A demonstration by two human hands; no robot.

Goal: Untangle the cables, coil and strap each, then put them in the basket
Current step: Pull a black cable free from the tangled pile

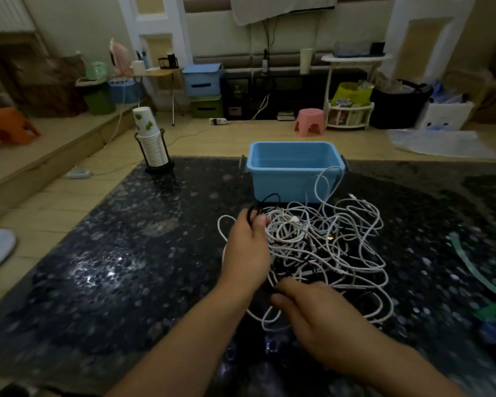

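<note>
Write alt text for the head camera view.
Two bare hands work at a tangled pile of white and black cables on a dark speckled table: the left hand pinches a black cable, the right hand reaches into the near edge. A blue basket stands just behind the pile.

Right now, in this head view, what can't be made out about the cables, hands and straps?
- Number of cables: the tangle overlaps itself.
- Right hand: blurred; grip unclear.
- Left hand: fingertips at a black cable, fingers hidden by its back.
- Straps: blurred, cut off by the right edge.
</note>
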